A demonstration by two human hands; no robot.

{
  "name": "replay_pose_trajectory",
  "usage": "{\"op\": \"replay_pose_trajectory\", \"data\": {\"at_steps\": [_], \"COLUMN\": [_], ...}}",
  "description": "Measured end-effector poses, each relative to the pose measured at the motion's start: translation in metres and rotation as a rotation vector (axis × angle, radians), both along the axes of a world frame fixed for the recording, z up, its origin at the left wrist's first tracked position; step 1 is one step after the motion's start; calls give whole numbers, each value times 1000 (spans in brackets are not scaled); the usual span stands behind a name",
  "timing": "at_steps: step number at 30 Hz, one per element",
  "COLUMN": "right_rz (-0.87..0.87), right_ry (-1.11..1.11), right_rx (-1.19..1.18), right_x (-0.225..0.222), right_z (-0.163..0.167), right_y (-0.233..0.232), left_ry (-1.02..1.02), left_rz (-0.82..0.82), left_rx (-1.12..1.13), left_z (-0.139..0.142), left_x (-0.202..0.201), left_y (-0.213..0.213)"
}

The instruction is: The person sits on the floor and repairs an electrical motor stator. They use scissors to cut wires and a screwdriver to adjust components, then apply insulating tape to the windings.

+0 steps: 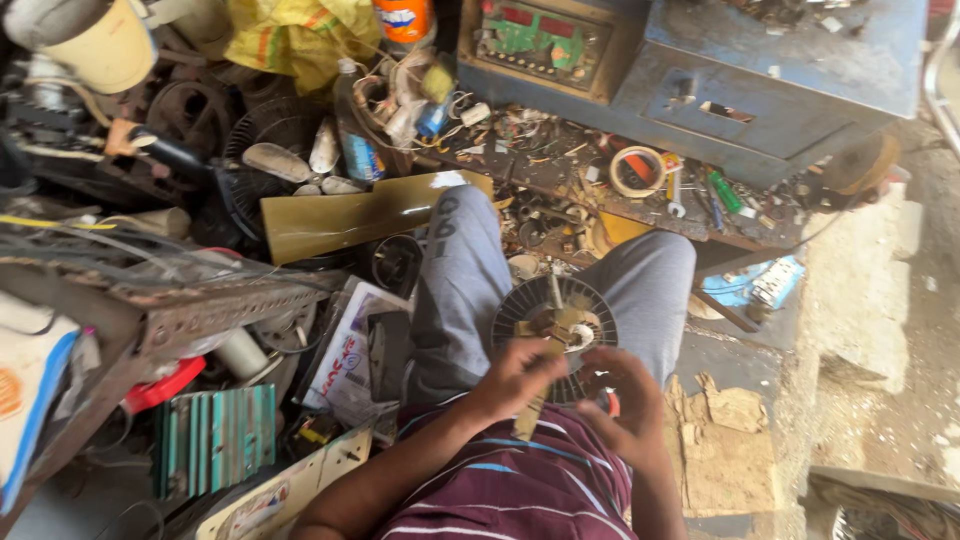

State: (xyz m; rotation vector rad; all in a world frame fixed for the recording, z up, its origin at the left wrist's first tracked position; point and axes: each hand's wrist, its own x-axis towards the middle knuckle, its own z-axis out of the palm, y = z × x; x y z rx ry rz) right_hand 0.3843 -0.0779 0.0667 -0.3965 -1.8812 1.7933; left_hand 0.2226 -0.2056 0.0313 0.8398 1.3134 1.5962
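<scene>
A round black ribbed motor part [553, 325] with a brass-coloured centre rests on my lap, between my grey-trousered knees. My left hand [515, 378] lies over its near left edge and grips a flat yellowish strip that points down toward my striped shirt. My right hand [622, 400] cups the part's near right rim, fingers curled around it. A small red bit shows between the two hands.
A cluttered low bench [560, 170] with a tape roll [637, 171], screws and wires stands ahead. A blue metal machine [760, 80] sits behind it. An olive fan blade [370, 212], a rusty perforated rail [200, 310] and scrap crowd the left. Torn cardboard [725, 440] lies at right.
</scene>
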Motion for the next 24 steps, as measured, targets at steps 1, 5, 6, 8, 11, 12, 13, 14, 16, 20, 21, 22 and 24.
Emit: {"op": "replay_pose_trajectory", "data": {"at_steps": [1,5,6,8,11,12,13,14,16,20,21,22,24], "right_rz": [3,-202,-215,-284,-420,-439,-457,-510,-615,-746,-770,-785,-723], "right_ry": [84,5,-15,-6,64,99,133,88,-6,100,77,47,4], "right_rx": [-72,-167,-105,-31,-15,-18,-21,20,100,220,351,483,673], "right_x": [1,2,0,-5,-5,-3,-1,2,5,7,8,9,8], "right_z": [-3,-18,-21,-25,-20,-17,-15,-12,-9,-11,-11,-11,-9], "right_y": [-1,-4,-3,0,2,3,4,5,10,16,16,14,8], "left_ry": [39,436,418,355,328,415,498,516,549,519,490,456,426], "left_rz": [-92,-93,-108,-162,-198,-145,-91,-77,-49,52,94,136,175], "left_rx": [-49,129,143,-18,-265,-162,-59,-21,52,10,18,23,2], "left_z": [4,29,35,42,46,45,44,44,43,46,47,48,49], "left_x": [1,10,9,2,-2,-4,-4,-4,-8,-13,-12,-8,-4], "left_y": [1,-5,-4,-3,-4,-2,-2,-2,-3,-4,-4,-5,-6]}}
